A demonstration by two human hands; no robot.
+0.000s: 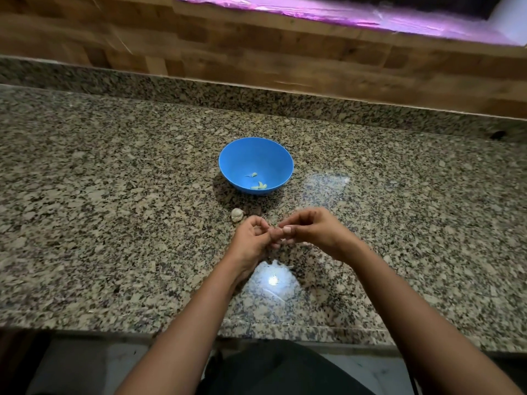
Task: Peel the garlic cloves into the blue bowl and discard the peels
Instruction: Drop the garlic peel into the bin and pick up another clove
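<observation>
Your left hand [251, 238] and right hand [306, 228] pinch together above the desk [114, 195]; what they hold is hidden. Peeled cloves [258, 185] lie in the blue bowl [248, 158].

A speckled granite countertop [114, 195] is reflecting overhead light at its near edge; brown wood-block wall panelling [256, 52] is running behind.
</observation>
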